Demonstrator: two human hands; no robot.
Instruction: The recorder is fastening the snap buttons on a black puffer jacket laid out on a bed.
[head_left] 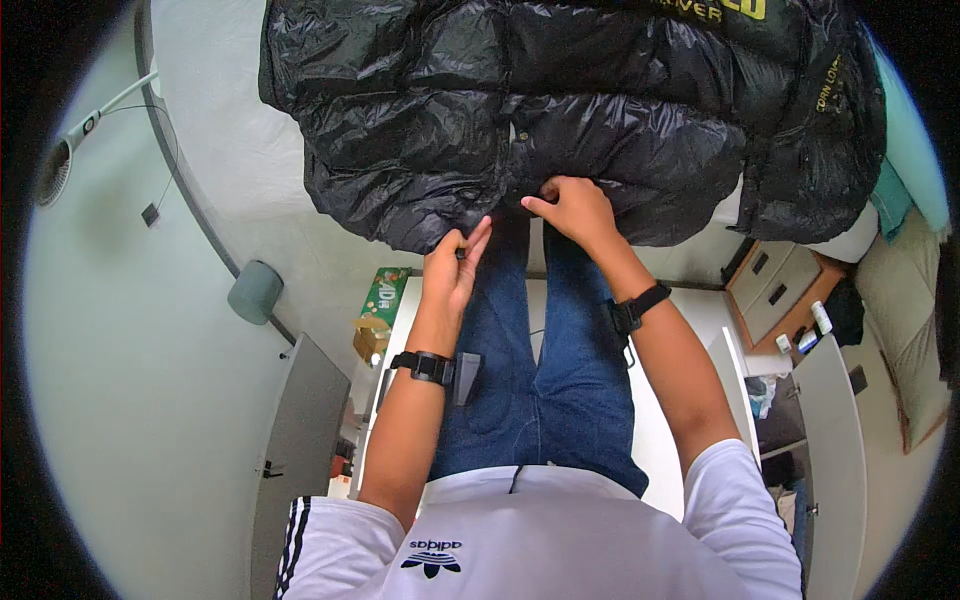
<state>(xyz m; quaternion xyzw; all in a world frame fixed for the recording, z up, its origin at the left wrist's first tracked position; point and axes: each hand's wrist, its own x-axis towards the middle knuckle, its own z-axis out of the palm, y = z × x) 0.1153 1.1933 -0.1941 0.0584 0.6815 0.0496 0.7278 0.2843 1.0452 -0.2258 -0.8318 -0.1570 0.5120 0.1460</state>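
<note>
A shiny black puffer jacket with yellow lettering lies spread out at the top of the view. Its lower hem faces me, and small round snaps run along the front opening. My right hand is closed at the hem near that opening, thumb and fingers pinching the black fabric. Just left of it, my left hand is at the hem with its fingers pressed together. A small dark piece shows between the left thumb and fingers; whether it is part of the jacket I cannot tell.
A white fan and a grey-green cylinder are at the left. A green carton sits below the jacket. Rightward are a wooden drawer unit, an open white cabinet door and a beige pillow.
</note>
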